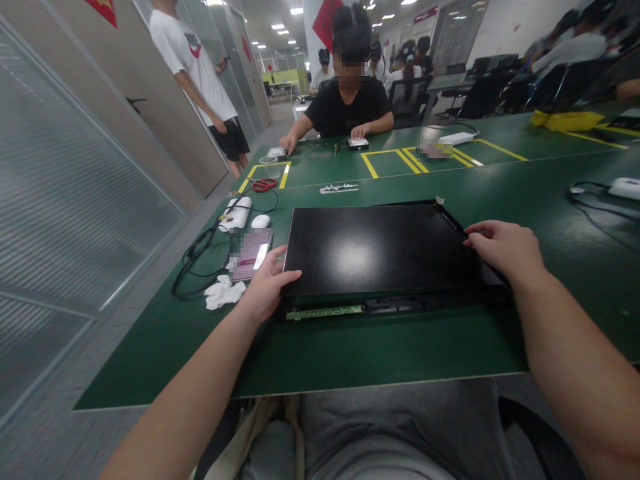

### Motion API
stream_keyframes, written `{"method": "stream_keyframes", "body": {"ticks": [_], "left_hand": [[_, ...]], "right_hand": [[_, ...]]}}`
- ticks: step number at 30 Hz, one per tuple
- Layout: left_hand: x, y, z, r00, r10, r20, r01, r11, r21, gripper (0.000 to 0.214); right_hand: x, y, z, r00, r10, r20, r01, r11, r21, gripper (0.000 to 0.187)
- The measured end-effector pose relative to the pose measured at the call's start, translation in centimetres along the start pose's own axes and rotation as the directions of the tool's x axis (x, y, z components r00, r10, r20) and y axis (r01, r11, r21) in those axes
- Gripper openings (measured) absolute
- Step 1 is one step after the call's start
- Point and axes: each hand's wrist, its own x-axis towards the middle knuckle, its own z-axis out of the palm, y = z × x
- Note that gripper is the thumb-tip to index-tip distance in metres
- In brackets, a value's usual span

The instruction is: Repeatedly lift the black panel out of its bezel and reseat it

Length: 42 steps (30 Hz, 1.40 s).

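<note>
A flat black display panel (370, 247) lies in front of me, a bright reflection on its face. Beneath it is a black monitor housing (453, 220), shifted to the right, its rim showing at the right and far sides. A green circuit strip (325, 312) shows along the near side. My left hand (270, 281) grips the panel's left edge, thumb on top and fingers beside and below. At the right, my right hand (503, 248) has its fingers pinched at the housing's rim; the fingertips are partly hidden.
Left on the green table (165, 373) are a phone (253, 253), crumpled tissue (224, 292), a white mouse (261, 221), a power strip (237, 213) with black cable and red scissors (264, 185). White strips (339, 189) lie beyond the panel. Across sits a co-worker (350, 100); another person (195, 73) stands left.
</note>
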Motion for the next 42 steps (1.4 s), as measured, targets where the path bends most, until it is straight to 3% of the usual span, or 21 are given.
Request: {"method": "stream_keyframes", "body": {"ticks": [27,42], "left_hand": [[0.1,-0.28,-0.2,0.999,0.031,0.037,-0.032,0.999,0.032,0.081],[-0.12,-0.11,-0.13,1.0,0.013,0.024,-0.014,0.999,0.03,0.077]], "right_hand": [[-0.39,-0.84,-0.66,0.999,0.027,0.021,-0.026,1.0,-0.011,0.036],[0.08,0.09,-0.05,1.0,-0.002,0.027,0.003,1.0,-0.027,0.038]]}}
